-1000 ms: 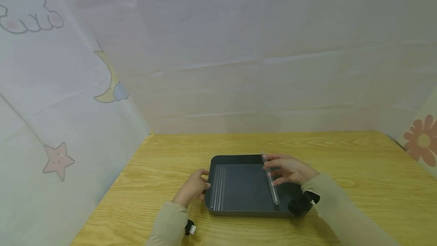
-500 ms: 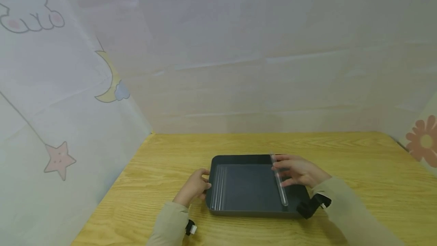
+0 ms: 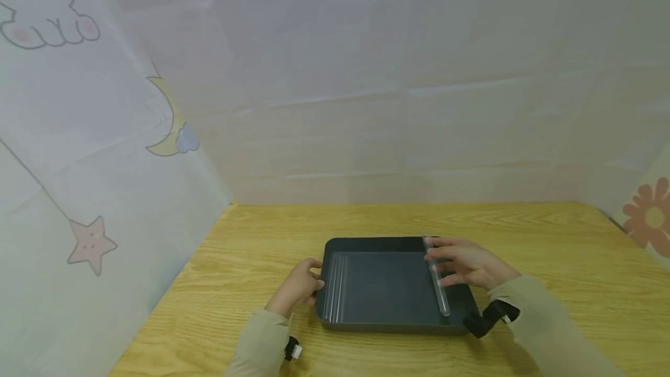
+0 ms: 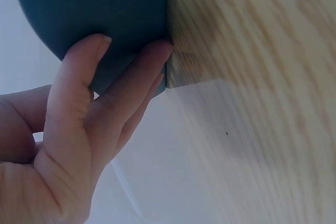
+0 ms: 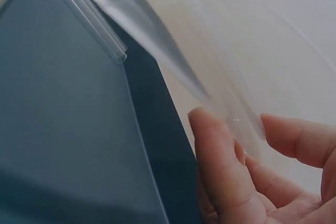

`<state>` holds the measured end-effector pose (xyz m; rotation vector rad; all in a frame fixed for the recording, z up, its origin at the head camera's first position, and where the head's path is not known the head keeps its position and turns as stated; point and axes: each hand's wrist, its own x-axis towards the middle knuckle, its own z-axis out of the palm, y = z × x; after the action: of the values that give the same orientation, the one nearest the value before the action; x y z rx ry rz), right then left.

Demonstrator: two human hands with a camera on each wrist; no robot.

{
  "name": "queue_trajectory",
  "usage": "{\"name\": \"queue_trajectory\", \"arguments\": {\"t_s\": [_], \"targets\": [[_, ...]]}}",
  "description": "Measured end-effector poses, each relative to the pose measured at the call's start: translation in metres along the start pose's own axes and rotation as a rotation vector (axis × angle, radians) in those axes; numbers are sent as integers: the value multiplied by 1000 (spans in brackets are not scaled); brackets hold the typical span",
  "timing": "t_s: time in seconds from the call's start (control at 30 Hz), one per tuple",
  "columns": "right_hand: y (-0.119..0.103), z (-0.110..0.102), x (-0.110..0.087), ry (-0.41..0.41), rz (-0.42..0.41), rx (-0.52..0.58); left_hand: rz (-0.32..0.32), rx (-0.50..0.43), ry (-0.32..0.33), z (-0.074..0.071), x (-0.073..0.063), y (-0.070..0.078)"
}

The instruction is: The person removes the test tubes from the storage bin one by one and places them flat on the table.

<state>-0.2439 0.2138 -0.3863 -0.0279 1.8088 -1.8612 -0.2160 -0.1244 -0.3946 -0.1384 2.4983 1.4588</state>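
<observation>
With your left hand (image 3: 295, 287) you are touching the outer left wall of the dark tray (image 3: 387, 290), the fingers lying fairly straight; in the left wrist view your thumb is pressing that wall and a fingertip is reaching down to where the tray is meeting the worktop (image 3: 209, 272). With your right hand (image 3: 473, 263) you are pinching one clear tube (image 3: 441, 292) between thumb and fingers, and you are holding it slantwise over the right part of the tray. Its rounded end is pointing toward the near right corner and its upper end is showing by the far rim; whether it is touching the tray, you cannot tell from these views. More clear tubes (image 3: 335, 290) are lying side by side along the left inside of the tray, too glassy for an exact count. You are wearing pale sleeves (image 3: 256, 342), with a black wrist device (image 3: 484, 324) sitting at the right cuff. Beyond the worktop, a creased pale sheet (image 3: 335, 103) is hanging as a backdrop; to the left, a star print (image 3: 91, 245) and a moon print (image 3: 170, 141) are showing, and to the right a flower print (image 3: 654, 217).
</observation>
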Motion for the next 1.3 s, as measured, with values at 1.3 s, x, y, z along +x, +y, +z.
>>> {"name": "queue_trajectory", "arguments": {"t_s": [1.3], "targets": [[8, -47, -22, -12, -37, 72, 1, 1, 0, 0, -2, 2]]}}
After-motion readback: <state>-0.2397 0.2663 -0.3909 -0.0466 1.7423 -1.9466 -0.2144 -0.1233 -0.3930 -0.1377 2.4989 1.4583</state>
